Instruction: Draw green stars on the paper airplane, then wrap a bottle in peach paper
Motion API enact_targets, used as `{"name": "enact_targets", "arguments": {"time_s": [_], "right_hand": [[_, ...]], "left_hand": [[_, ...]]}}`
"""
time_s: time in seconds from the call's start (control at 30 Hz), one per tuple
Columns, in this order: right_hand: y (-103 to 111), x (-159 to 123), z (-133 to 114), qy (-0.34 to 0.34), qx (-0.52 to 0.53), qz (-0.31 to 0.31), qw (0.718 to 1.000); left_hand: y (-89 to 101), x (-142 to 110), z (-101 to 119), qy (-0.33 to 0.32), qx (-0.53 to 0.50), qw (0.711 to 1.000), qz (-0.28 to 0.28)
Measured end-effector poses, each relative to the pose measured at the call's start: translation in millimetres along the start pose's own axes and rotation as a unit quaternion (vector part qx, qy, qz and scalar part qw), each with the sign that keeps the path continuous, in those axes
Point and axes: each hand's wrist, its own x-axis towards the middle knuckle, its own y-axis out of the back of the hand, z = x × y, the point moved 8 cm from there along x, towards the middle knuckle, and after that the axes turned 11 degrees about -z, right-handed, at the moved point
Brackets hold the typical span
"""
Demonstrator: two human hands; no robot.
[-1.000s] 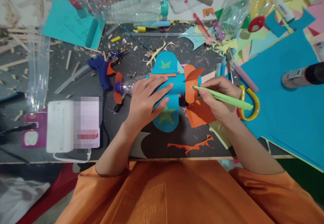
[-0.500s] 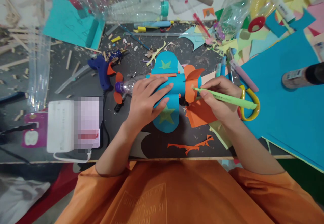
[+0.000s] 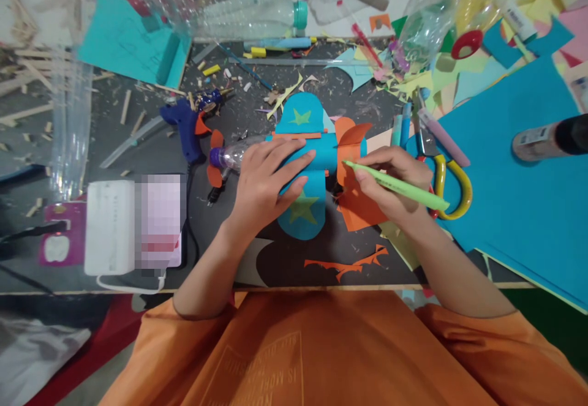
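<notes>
- White rectangular block [image 3: 109,227], its cable looping toward the desk [image 3: 206,274] edge: lower left of the left grip [image 3: 266,176].
- Dark blue glue gun [image 3: 184,129] with an orange trigger: left of and beyond that grip (a propeller blade lies just beside it).
- Orange paper propeller [image 3: 215,139] on a purple-capped, clear plastic bottle neck [image 3: 235,156]: just left of the left grip, at the front of the toy plane.
- Left grip: palm down, fingers spread and lightly bent over the body, pressing rather than clasping. It has held its place, and the plane with it, so the paper under the marker looks well steadied.
- Toy plane with a blue, paper-covered body [image 3: 324,152]: under the left grip, rounded blue wings with yellow-green stars reaching out on its far and near sides.
- Orange paper tail piece [image 3: 343,142]: between the two grips. The marker tip has just shifted left and nearer the person on it, which suggests work at a fresh spot (any new mark is too small to make out).
- Light green marker [image 3: 408,191]: pinched by the right grip [image 3: 408,166], fingers closed around it near the tip.
- Yellow-handled scissors [image 3: 440,179]: just right of the right grip, beside a large blue paper sheet [image 3: 509,204].
</notes>
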Motion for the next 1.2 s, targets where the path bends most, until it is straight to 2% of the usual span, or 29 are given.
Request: {"name": "enact_targets", "arguments": {"time_s": [0.2,0.6,0.73,0.93,1.2], "right_hand": [[1,0,-2,0.013,-0.027,0.01,1.0],[1,0,-2,0.016,-0.024,0.015,0.999],[5,-1,0,0.005,-0.023,0.026,0.999],[5,0,4,-0.013,-0.023,0.015,1.0],[3,-1,8,-0.025,-0.021,0.022,0.999]], "left_hand": [[4.1,0,4,-0.022,0.014,0.999,0.025],[2.0,1,2,-0.01,0.003,1.0,0.009],[4.3,0,3,-0.017,-0.006,1.0,0.02],[0.3,1,-1,0.003,-0.001,1.0,-0.004],[2.9,0,1,-0.007,0.018,1.0,0.019]]}}
